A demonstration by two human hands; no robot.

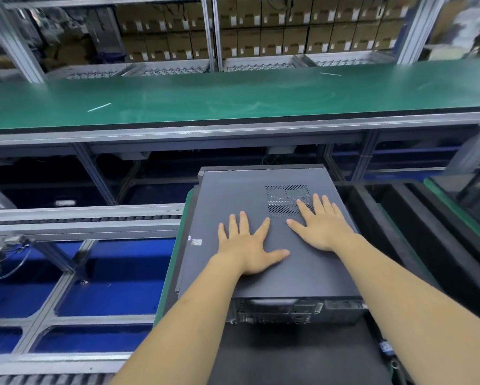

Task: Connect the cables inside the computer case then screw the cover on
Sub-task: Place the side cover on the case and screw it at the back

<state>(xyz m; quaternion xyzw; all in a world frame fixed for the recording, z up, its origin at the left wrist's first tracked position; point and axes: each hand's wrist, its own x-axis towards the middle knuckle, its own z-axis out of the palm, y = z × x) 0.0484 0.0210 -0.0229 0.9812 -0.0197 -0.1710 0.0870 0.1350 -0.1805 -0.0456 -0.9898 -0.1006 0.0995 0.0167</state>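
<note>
Both hands (247, 245) flat on cover (233, 195); conveyor belt (233, 98) behind case (288, 309).

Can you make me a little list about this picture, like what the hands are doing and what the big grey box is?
box: computer case lying on its side
cover: dark grey cover on top, with a vent grille
left hand: left hand flat on the cover, fingers spread
right hand: right hand flat on the cover, fingertips at the grille
tools: no screwdriver or screws in view
behind: long green workbench, shelves of cardboard boxes
</note>
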